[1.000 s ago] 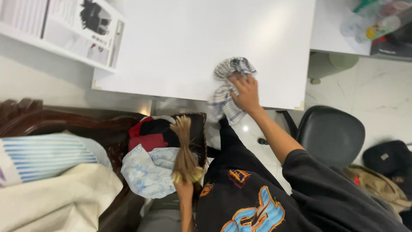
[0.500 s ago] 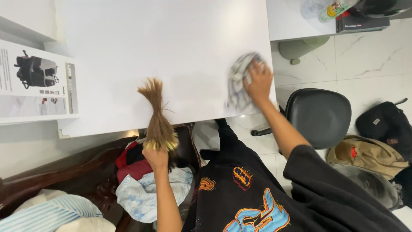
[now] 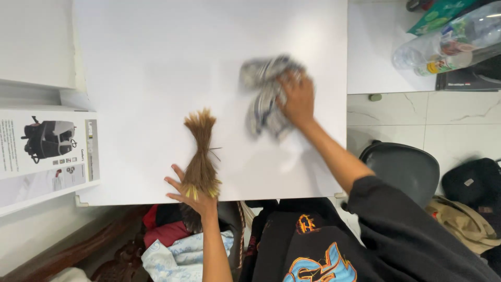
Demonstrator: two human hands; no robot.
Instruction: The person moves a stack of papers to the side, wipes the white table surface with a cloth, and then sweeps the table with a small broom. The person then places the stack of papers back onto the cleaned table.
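**2 hands, 1 cloth and 1 broom on a white tabletop**

2 bare hands work over the flat white tabletop (image 3: 156, 62). The right hand (image 3: 297, 99) presses down on a crumpled grey-and-white patterned cloth (image 3: 266, 99), which lies on the right half of the tabletop, well in from the near edge. The cloth looks soft, light and limp; it is blurred, so the exact folds cannot be read. It would likely bunch under any grip, and a flat palm on top or a pinch of a gathered fold looks like the surest hold. The right fingers lie bent over the cloth, close together, and seem to clutch part of it.

The left hand (image 3: 195, 196) holds a short brown bundle broom of dry straw-like fibres (image 3: 200, 151) at its bound, yellow-tipped end, near the near edge of the tabletop, with the loose bristles pointing away. The bundle seems light, stiff along its length and brittle at the tips; the bound end is the firmest place to grasp. The left thumb and fingers are partly spread around that end, the thumb sticking out to the side.

A printed white cardboard box (image 3: 47, 151) sits to the left, and a dark round chair seat (image 3: 402, 167) stands at the right.
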